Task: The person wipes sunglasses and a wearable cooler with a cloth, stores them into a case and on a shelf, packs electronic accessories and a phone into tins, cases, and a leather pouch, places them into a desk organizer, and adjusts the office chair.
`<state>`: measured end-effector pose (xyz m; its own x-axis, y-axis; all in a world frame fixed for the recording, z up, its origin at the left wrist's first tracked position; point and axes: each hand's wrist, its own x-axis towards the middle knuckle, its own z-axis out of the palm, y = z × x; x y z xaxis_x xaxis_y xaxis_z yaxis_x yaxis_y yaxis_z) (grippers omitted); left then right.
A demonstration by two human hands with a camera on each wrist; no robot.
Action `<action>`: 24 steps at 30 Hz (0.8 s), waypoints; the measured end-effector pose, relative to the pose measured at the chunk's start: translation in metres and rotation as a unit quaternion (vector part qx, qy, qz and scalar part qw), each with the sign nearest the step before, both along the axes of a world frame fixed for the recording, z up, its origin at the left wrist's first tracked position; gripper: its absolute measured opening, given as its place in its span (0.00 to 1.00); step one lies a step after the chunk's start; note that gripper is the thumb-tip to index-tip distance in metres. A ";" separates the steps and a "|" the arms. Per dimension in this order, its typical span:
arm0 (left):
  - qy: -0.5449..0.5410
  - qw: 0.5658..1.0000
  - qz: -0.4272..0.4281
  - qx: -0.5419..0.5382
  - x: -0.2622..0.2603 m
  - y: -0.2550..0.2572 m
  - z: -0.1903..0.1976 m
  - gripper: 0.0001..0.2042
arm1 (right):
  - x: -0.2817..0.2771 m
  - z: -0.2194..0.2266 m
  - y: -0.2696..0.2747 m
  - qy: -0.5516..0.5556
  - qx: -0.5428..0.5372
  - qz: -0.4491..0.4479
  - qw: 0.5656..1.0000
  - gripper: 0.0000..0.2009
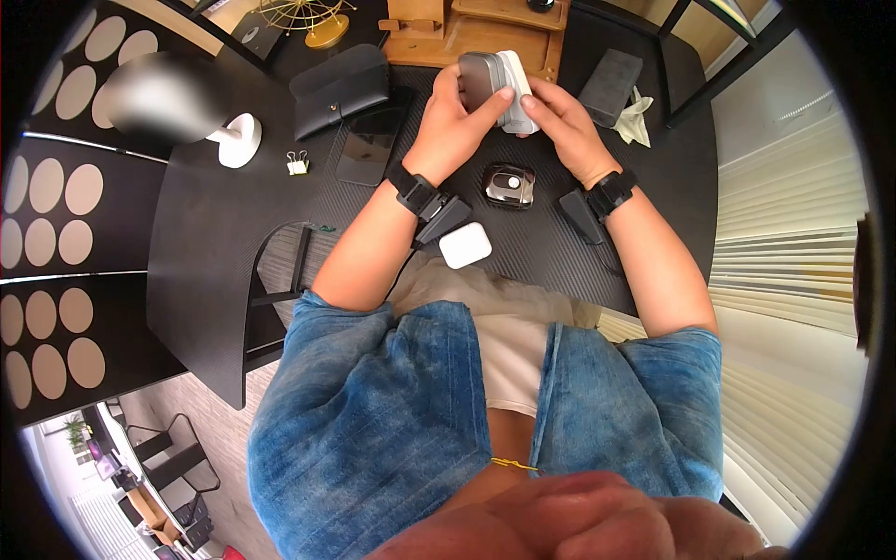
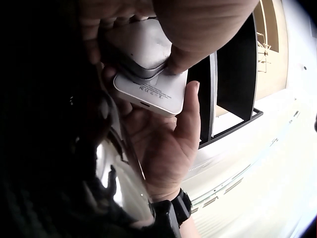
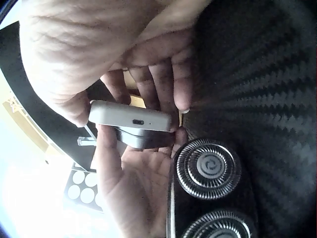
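My left hand holds a grey rounded case with a smooth metallic face. Pressed close against it is a white power bank, a slim slab gripped by my right hand. The left wrist view shows fine print on the power bank, and my left thumb lies across the edge of the grey case. A small port shows in the end of the power bank in the right wrist view, with the grey case just below it. Under both hands lies a black electric shaver.
A white rounded case lies near the desk's front edge. Leftward are a dark phone, black pouch, binder clip and white lamp base. Behind stands a wooden organizer; a grey pouch lies right.
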<state>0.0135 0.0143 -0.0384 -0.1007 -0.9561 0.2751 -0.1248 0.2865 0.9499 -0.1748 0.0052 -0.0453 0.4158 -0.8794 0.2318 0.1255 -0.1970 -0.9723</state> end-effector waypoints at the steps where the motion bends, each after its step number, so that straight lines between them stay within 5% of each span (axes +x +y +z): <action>1: 0.000 1.000 0.000 0.000 0.000 -0.002 -0.002 0.24 | 0.000 0.000 0.000 0.000 0.000 0.000 1.000 0.25; 7: 0.035 0.999 -0.011 -0.020 0.002 -0.009 -0.010 0.29 | 0.002 0.001 0.003 0.000 -0.002 -0.013 1.000 0.26; 9: -0.006 1.000 -0.016 0.007 0.003 -0.007 -0.008 0.22 | 0.002 0.001 0.002 0.006 0.008 -0.008 1.000 0.27; 24: 0.012 1.000 -0.027 0.011 0.003 -0.010 -0.011 0.22 | 0.001 0.001 0.001 0.020 0.014 0.003 1.000 0.26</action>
